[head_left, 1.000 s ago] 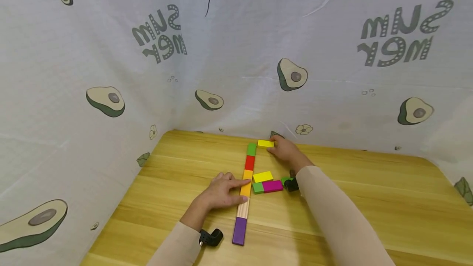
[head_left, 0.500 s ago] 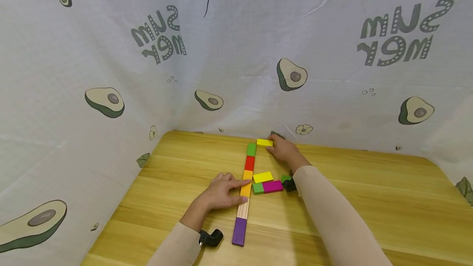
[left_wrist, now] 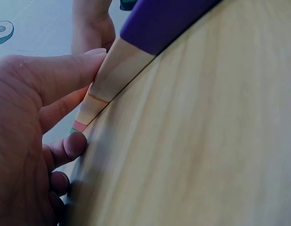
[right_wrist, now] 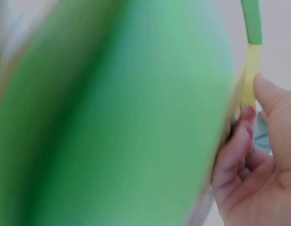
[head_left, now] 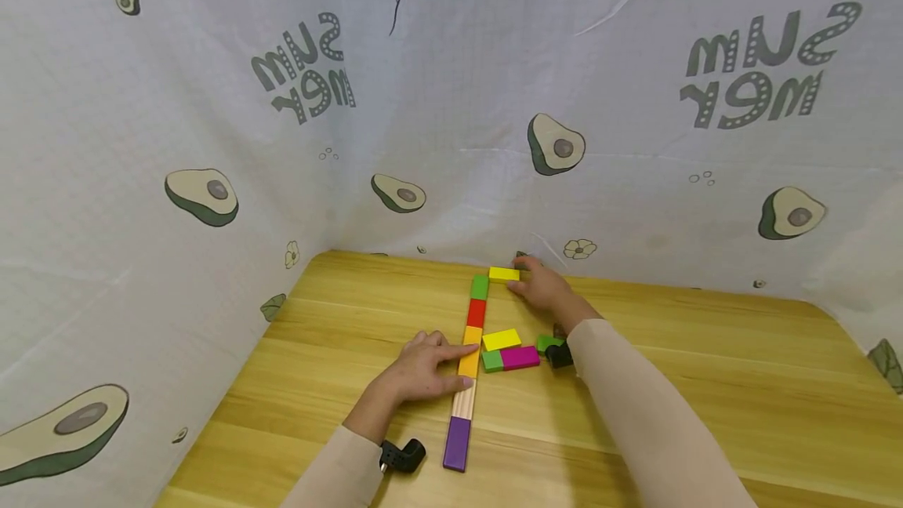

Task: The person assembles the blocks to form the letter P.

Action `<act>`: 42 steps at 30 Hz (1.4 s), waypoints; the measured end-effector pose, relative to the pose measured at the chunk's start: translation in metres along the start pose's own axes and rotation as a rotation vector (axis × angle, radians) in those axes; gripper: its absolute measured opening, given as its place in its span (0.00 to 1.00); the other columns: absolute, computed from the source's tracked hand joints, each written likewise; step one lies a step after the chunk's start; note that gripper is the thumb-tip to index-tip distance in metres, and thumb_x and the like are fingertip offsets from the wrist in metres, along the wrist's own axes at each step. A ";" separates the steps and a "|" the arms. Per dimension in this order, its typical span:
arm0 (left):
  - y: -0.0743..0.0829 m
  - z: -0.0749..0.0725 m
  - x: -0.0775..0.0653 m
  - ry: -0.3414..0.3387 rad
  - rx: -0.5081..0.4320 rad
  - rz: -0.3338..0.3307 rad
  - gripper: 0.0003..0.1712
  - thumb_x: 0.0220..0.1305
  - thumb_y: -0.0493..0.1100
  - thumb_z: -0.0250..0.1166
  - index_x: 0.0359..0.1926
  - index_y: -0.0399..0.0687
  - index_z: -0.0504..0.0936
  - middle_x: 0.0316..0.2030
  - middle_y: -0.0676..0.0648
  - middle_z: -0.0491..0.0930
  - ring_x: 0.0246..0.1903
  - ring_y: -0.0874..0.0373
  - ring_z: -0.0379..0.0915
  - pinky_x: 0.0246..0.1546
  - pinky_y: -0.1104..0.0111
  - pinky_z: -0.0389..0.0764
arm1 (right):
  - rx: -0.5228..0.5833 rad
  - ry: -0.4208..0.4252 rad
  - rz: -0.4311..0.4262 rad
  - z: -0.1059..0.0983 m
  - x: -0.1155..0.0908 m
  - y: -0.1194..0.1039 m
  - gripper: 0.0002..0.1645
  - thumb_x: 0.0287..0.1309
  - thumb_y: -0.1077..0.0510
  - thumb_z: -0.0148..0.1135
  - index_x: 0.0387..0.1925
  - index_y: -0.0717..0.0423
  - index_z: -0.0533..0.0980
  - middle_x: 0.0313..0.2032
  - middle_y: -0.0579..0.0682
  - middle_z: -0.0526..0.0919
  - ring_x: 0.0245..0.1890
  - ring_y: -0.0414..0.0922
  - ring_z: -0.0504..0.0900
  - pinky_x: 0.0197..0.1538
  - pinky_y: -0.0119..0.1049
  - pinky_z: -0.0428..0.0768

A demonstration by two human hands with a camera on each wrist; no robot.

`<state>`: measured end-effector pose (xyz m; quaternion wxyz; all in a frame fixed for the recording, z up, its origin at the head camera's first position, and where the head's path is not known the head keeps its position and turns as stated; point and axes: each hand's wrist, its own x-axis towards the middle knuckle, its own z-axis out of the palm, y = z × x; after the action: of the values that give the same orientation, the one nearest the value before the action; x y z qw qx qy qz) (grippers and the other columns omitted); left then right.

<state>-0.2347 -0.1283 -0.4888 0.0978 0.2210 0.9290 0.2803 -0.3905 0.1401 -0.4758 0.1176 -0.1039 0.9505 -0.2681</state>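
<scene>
A straight row of blocks runs away from me: a purple block (head_left: 457,443), a plain wood block (head_left: 462,400), orange blocks (head_left: 469,364), a red block (head_left: 476,313) and a green block (head_left: 480,287) at the far end. My left hand (head_left: 422,367) lies along its left side, index fingertip on the orange part and thumb tip at the plain wood block. At the far end, my right hand (head_left: 545,286) pinches the right end of a yellow block (head_left: 504,275) between thumb and fingers. That block's left end meets the green block in the right wrist view.
Right of the row lie another yellow block (head_left: 502,339), a small green block (head_left: 492,361) and a magenta block (head_left: 520,357). Another green block (head_left: 547,343) is partly hidden by the right wrist camera. A white curtain (head_left: 451,202) hangs behind the wooden table (head_left: 353,304).
The yellow block in my right hand has shifted slightly left, closer to the green end block. My left hand has stayed in place.
</scene>
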 end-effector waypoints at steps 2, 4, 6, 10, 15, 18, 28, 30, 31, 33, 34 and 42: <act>0.000 0.000 0.000 -0.003 -0.001 -0.002 0.34 0.62 0.64 0.68 0.69 0.76 0.74 0.37 0.57 0.69 0.37 0.60 0.57 0.40 0.67 0.59 | 0.075 -0.022 -0.015 -0.003 -0.004 0.002 0.38 0.74 0.44 0.55 0.77 0.51 0.57 0.75 0.66 0.61 0.71 0.66 0.66 0.73 0.63 0.62; 0.000 0.000 -0.001 -0.006 -0.002 -0.002 0.34 0.62 0.64 0.68 0.69 0.76 0.74 0.38 0.57 0.69 0.37 0.60 0.57 0.40 0.67 0.59 | 0.119 -0.059 -0.049 -0.008 -0.010 0.004 0.39 0.74 0.44 0.56 0.78 0.52 0.55 0.74 0.68 0.61 0.67 0.66 0.70 0.69 0.61 0.68; 0.000 -0.001 -0.002 -0.007 0.001 -0.004 0.34 0.63 0.64 0.67 0.70 0.76 0.74 0.38 0.57 0.70 0.37 0.60 0.57 0.40 0.67 0.60 | 0.140 -0.110 -0.081 -0.014 -0.017 0.003 0.39 0.74 0.45 0.57 0.77 0.53 0.56 0.68 0.70 0.68 0.59 0.64 0.77 0.62 0.57 0.76; -0.001 -0.004 -0.002 -0.002 0.010 -0.004 0.34 0.63 0.64 0.67 0.70 0.75 0.74 0.38 0.56 0.70 0.37 0.59 0.57 0.40 0.67 0.59 | 0.111 -0.179 -0.153 -0.026 -0.035 0.004 0.35 0.72 0.47 0.61 0.73 0.56 0.64 0.56 0.66 0.78 0.47 0.54 0.79 0.49 0.47 0.80; 0.000 -0.006 -0.002 0.005 0.024 0.001 0.34 0.64 0.63 0.67 0.70 0.73 0.74 0.36 0.56 0.68 0.37 0.59 0.57 0.40 0.67 0.59 | 0.038 -0.197 -0.173 -0.036 -0.060 0.018 0.25 0.70 0.49 0.62 0.62 0.57 0.74 0.50 0.59 0.82 0.45 0.50 0.80 0.50 0.46 0.80; 0.000 -0.006 -0.002 0.003 0.019 -0.002 0.34 0.64 0.63 0.67 0.70 0.73 0.74 0.36 0.56 0.67 0.37 0.59 0.56 0.41 0.67 0.58 | -0.005 -0.214 -0.140 -0.043 -0.076 0.030 0.23 0.66 0.51 0.65 0.57 0.59 0.75 0.46 0.58 0.82 0.42 0.49 0.79 0.47 0.45 0.80; -0.003 -0.005 -0.002 -0.005 0.007 -0.004 0.34 0.64 0.63 0.66 0.71 0.73 0.74 0.36 0.57 0.68 0.37 0.59 0.57 0.42 0.66 0.58 | -0.102 -0.232 -0.108 -0.055 -0.102 0.052 0.20 0.54 0.52 0.73 0.43 0.57 0.76 0.35 0.50 0.77 0.36 0.46 0.73 0.40 0.40 0.72; -0.003 -0.005 -0.002 -0.004 0.006 -0.001 0.34 0.64 0.63 0.67 0.71 0.73 0.74 0.36 0.57 0.68 0.37 0.60 0.57 0.42 0.66 0.58 | -0.096 -0.205 -0.133 -0.054 -0.098 0.055 0.17 0.56 0.51 0.72 0.41 0.55 0.77 0.34 0.48 0.77 0.35 0.44 0.73 0.39 0.39 0.72; -0.002 -0.005 -0.002 -0.003 0.007 0.002 0.34 0.64 0.63 0.67 0.71 0.73 0.74 0.36 0.57 0.68 0.37 0.60 0.57 0.43 0.66 0.59 | -0.080 -0.195 -0.142 -0.054 -0.095 0.057 0.17 0.58 0.50 0.72 0.41 0.55 0.77 0.33 0.48 0.77 0.35 0.44 0.73 0.40 0.39 0.71; -0.002 -0.005 -0.001 -0.003 0.004 0.004 0.34 0.64 0.63 0.67 0.71 0.73 0.74 0.37 0.56 0.68 0.37 0.60 0.57 0.42 0.66 0.59 | -0.044 -0.159 -0.154 -0.053 -0.088 0.059 0.18 0.62 0.48 0.70 0.43 0.56 0.77 0.34 0.48 0.79 0.35 0.44 0.74 0.40 0.39 0.72; -0.002 -0.004 -0.001 -0.003 0.002 0.005 0.34 0.63 0.63 0.67 0.71 0.73 0.74 0.37 0.56 0.69 0.38 0.60 0.57 0.42 0.66 0.59 | -0.022 -0.137 -0.155 -0.052 -0.084 0.060 0.19 0.63 0.47 0.69 0.44 0.57 0.77 0.36 0.49 0.80 0.36 0.44 0.75 0.41 0.39 0.73; -0.001 0.000 0.000 -0.011 0.000 0.002 0.34 0.63 0.64 0.67 0.70 0.75 0.73 0.38 0.57 0.69 0.38 0.60 0.57 0.42 0.66 0.59 | 0.091 0.045 -0.064 -0.038 -0.051 0.058 0.31 0.72 0.43 0.59 0.62 0.63 0.72 0.54 0.65 0.81 0.51 0.57 0.79 0.55 0.52 0.78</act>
<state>-0.2352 -0.1293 -0.4890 0.1028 0.2234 0.9282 0.2792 -0.3607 0.2203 -0.4667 0.0921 -0.1225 0.9361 -0.3167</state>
